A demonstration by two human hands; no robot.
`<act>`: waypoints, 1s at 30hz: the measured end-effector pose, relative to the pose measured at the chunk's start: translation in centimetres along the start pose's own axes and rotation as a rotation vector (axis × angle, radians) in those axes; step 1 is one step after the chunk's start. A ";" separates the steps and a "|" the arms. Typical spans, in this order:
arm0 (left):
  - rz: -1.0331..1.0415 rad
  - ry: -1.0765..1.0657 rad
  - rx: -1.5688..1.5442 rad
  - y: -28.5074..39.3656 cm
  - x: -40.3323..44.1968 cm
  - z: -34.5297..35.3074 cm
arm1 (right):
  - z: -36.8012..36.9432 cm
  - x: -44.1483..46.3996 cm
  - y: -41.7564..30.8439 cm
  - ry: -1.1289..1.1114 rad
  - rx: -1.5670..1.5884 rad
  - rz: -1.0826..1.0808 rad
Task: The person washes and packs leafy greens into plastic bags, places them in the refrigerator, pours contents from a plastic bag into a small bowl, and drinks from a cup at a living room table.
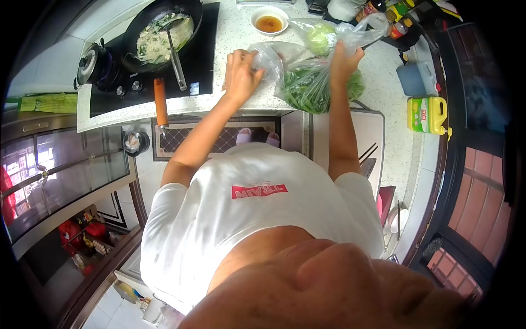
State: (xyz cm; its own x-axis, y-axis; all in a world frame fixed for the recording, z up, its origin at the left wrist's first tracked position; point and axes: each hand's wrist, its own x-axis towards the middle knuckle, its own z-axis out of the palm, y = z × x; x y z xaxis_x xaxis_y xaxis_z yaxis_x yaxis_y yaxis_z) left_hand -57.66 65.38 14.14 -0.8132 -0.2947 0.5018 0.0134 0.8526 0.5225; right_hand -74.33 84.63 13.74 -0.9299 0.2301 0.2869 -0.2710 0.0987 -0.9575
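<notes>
The white short-sleeved T-shirt [274, 211] bears a red TRAIN print [259, 191]; the far-off slippers [244, 132] seem pale lilac.

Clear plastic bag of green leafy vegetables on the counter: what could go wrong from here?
1. The clear plastic bag of green leafy vegetables lies near the front of the white speckled counter; a tug by the right hand might drag it over the edge.
2. A small white round bowl of brown liquid stands close behind; snagged plastic could tip it.
3. The orange handle juts past the counter edge, where the left forearm might bump it.
</notes>
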 end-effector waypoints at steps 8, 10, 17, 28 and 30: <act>-0.336 0.009 -0.161 -1.8 -0.2 1.7 | -1.9 0.2 0.0 0.233 -0.348 -0.212; -0.322 -0.069 -0.182 -2.2 0.0 1.7 | -1.5 0.8 -0.4 0.189 -0.284 -0.263; -0.158 -0.031 -0.230 -0.1 0.7 -0.3 | -0.6 6.4 3.8 -0.096 -0.304 -0.333; -0.232 0.062 -0.775 -0.3 3.3 -2.2 | -1.2 4.9 -0.4 -0.032 0.181 -0.195; -0.322 0.031 -1.022 0.9 3.1 -2.9 | -1.5 4.5 -3.1 -0.101 0.286 -0.169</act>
State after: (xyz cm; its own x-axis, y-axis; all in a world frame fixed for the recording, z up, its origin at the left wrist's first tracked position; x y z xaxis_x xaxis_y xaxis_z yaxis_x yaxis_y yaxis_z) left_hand -58.47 63.96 18.21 -0.8506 -0.4643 0.2469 0.2930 -0.0286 0.9557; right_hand -77.32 86.82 18.00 -0.8820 0.1352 0.4515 -0.4688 -0.1519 -0.8702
